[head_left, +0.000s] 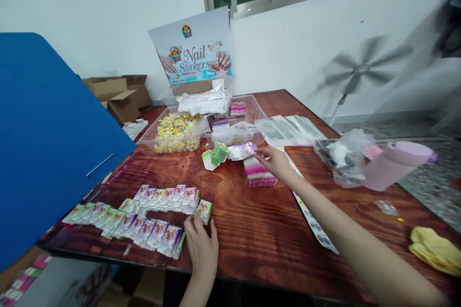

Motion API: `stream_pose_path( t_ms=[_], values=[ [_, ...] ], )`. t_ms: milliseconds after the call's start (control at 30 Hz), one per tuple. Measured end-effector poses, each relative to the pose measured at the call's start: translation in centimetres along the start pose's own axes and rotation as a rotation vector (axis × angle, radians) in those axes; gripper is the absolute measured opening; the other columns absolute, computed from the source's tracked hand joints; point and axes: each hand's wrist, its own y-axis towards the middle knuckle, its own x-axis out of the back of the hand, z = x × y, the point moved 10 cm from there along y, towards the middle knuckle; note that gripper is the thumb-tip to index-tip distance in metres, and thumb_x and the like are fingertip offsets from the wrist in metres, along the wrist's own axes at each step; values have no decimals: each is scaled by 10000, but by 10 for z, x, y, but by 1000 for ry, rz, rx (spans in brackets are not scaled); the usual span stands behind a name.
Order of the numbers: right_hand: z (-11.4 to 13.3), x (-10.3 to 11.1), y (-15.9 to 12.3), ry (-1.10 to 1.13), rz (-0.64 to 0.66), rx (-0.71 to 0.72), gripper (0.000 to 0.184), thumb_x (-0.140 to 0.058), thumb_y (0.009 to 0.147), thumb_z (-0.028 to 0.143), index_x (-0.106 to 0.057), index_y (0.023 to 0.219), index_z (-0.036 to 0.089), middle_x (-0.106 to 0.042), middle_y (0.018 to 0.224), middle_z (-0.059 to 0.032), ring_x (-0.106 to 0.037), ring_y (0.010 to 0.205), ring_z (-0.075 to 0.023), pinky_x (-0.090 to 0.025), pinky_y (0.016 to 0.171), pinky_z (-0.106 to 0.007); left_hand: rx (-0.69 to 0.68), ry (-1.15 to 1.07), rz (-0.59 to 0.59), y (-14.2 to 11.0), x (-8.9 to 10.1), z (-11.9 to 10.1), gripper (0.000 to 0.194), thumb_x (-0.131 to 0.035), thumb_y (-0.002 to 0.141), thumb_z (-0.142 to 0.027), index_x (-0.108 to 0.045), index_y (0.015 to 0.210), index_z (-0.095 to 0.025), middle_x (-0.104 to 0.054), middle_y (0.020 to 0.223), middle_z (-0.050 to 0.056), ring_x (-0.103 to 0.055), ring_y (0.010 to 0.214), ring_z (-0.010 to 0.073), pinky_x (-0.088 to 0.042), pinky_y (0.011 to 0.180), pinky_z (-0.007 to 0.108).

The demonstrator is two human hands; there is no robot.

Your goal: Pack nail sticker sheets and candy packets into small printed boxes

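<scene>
My left hand [202,244] is at the table's near side, thumb and fingers around the lower end of a small green-and-white nail sticker box [205,211]. Left of it lie overlapping rows of similar boxes, with purple-ended ones [158,235] in front and a second group [167,196] behind. My right hand [275,163] reaches across, its fingertips closed at the end of a flattened purple-and-white carton [242,151]. Under that hand sits a stack of pink-and-white cards [260,172]. A bundle of green cartons [219,153] lies to its left.
A clear tub [147,140] holds wrapped yellow candies and packets behind. A Nail Stickers display box [194,53] stands behind it. Plastic sleeves [291,129], a pink bottle [396,165], a yellow cloth [434,249] and a sticker strip [313,223] lie rightward. A blue panel [54,144] borders the left.
</scene>
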Motion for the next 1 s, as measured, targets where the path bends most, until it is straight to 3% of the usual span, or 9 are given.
stream_pose_path(
  t_ms=[133, 233, 333, 400, 533, 633, 700, 800, 1000],
  values=[
    [35, -23, 29, -60, 59, 124, 256, -588, 883, 216, -691, 1106, 143, -669, 1088, -127, -614, 1018, -237, -440, 908, -316, -192, 30, -121, 1, 26, -33, 256, -554, 871, -205, -613, 1118, -175, -538, 1078, 151, -545, 942, 281, -457, 827, 431],
    [65, -51, 48, -95, 129, 207, 339, -622, 882, 281, -638, 1200, 166, -653, 1149, -116, -589, 1088, -229, -417, 953, -312, -198, -162, -82, 40, 28, -48, 229, -520, 886, -189, -606, 1098, -186, -560, 1039, 126, -538, 1023, 273, -429, 910, 433],
    [83, -79, 60, -156, 191, 228, 477, -656, 854, 410, -600, 1244, 140, -656, 1155, -170, -588, 1109, -291, -371, 1009, -413, 13, -362, 94, 107, -7, -42, 241, -478, 909, -281, -572, 1111, -189, -555, 1078, 119, -548, 1063, 269, -435, 935, 426],
    [89, -95, 64, -202, 220, 216, 511, -639, 851, 475, -617, 1199, 101, -679, 1096, -211, -609, 1075, -332, -306, 1046, -500, 213, -408, 276, 146, -50, -29, 314, -444, 921, -307, -516, 1195, -170, -545, 1154, 139, -544, 1115, 261, -427, 962, 400],
    [88, -108, 68, -263, 244, 179, 469, -516, 918, 500, -658, 1066, 78, -713, 998, -223, -651, 1008, -326, -220, 1089, -527, 240, -383, 440, 198, -109, -22, 528, -554, 867, -350, -433, 1341, -148, -511, 1266, 198, -486, 1227, 335, -381, 1005, 455],
    [78, -110, 77, -263, 279, 149, 382, -551, 911, 456, -678, 1002, 108, -732, 961, -188, -673, 947, -300, -344, 1018, -449, 123, -413, 561, 207, -137, -31, 689, -733, 720, -386, -470, 1339, -236, -416, 1407, 161, -430, 1288, 377, -337, 1042, 491],
    [71, -110, 86, -244, 325, 134, 307, -621, 868, 423, -695, 950, 137, -744, 936, -142, -682, 884, -265, -441, 876, -342, 52, -441, 607, 208, -148, -38, 781, -809, 619, -390, -486, 1321, -278, -363, 1465, 122, -363, 1343, 379, -299, 1079, 482],
    [62, -111, 98, -212, 390, 112, 256, -686, 807, 411, -703, 883, 167, -748, 848, -65, -674, 752, -197, -451, 664, -233, 22, -480, 624, 208, -157, -43, 947, -863, 524, -379, -435, 1355, -228, -369, 1451, 159, -317, 1371, 387, -275, 1098, 476],
    [67, -117, 110, -203, 359, 66, 511, -735, 754, 446, -603, 1108, 102, -710, 1007, -129, -663, 845, -219, -450, 664, -236, 108, -590, 550, 208, -160, -38, 1084, -866, 533, -322, -272, 1411, -95, -291, 1444, 235, -251, 1395, 382, -245, 1114, 456]
  ],
)
